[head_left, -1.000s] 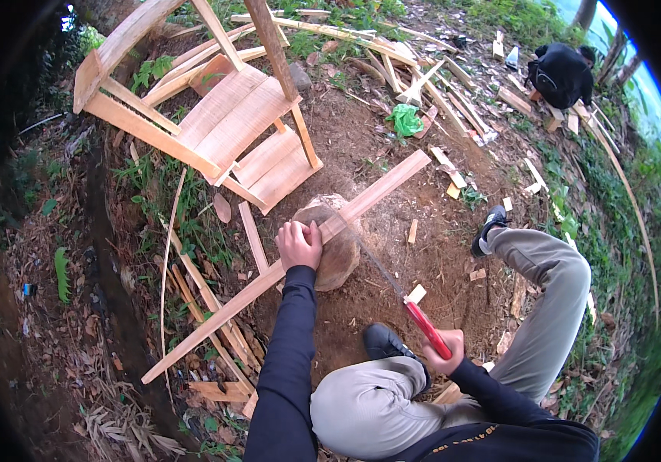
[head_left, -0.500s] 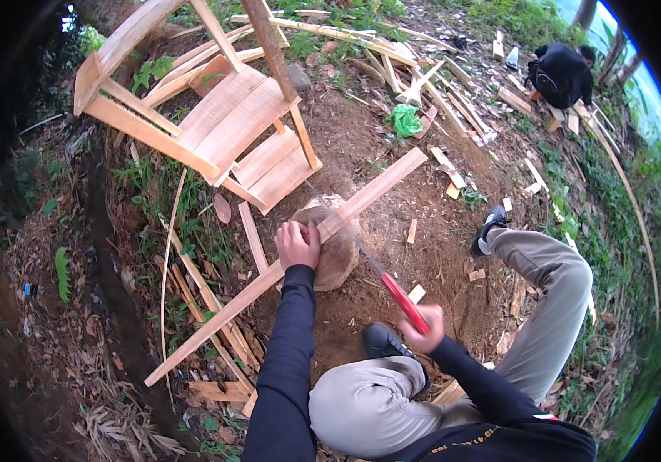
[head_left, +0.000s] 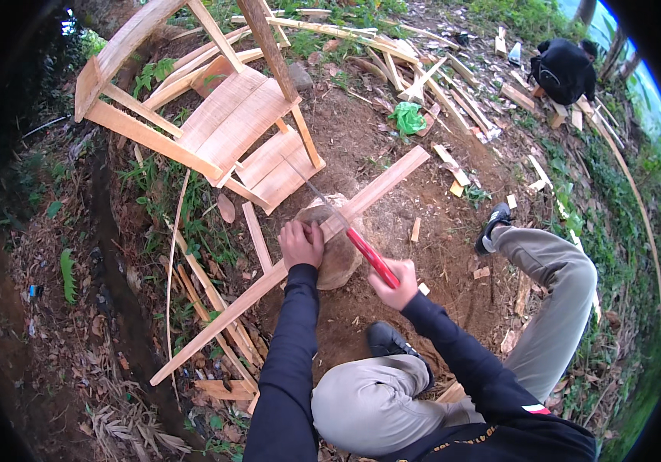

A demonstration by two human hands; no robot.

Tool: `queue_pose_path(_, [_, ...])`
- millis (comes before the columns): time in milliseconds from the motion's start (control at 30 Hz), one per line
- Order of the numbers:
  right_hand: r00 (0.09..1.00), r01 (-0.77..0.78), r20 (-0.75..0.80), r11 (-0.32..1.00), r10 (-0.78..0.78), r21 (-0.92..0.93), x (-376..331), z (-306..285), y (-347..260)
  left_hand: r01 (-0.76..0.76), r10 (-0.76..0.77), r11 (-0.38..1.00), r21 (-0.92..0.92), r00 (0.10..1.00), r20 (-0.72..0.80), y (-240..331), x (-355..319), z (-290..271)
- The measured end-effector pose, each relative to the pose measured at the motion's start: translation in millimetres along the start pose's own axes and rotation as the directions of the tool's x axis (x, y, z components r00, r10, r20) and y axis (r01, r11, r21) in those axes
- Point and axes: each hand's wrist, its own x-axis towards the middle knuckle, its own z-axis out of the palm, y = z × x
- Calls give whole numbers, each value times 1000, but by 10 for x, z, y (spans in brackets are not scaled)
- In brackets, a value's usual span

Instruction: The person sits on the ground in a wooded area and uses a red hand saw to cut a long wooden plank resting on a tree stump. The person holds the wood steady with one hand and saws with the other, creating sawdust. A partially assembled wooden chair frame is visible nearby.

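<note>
A long, narrow wooden board (head_left: 246, 300) lies slantwise across the top of a log stump (head_left: 338, 268). My left hand (head_left: 300, 243) is closed on the board and presses it against the stump. In my right hand (head_left: 394, 285) is the red handle of a handsaw (head_left: 369, 256), gripped with the fingers wrapped round it. The thin blade crosses the board just right of my left hand, and its far end points up and left toward the wooden chair (head_left: 227, 115). Where the teeth meet the wood, I cannot make out how deep the cut is.
Wooden strips (head_left: 223, 304) lie on the ground at the left, beside a ditch (head_left: 111, 269). A pile of offcuts (head_left: 430, 85) and a green plastic bag (head_left: 407, 118) are farther off. Another person (head_left: 567, 71) in dark clothes crouches at the far right. My bent knee (head_left: 353, 404) is close below.
My right hand has pushed the saw forward, up and to the left, so more blade now extends beyond the board. My left hand and the board keep their place on the stump.
</note>
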Motion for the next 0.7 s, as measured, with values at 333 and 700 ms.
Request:
queue_pose_path(333, [987, -121, 95, 990, 128, -76, -1362, -866, -389, 42, -42, 999, 35, 999, 11, -92, -46, -82])
queue_pose_path(700, [988, -115, 97, 992, 120, -61, -692, -503, -316, 7, -7, 999, 41, 1000, 7, -64, -15, -85])
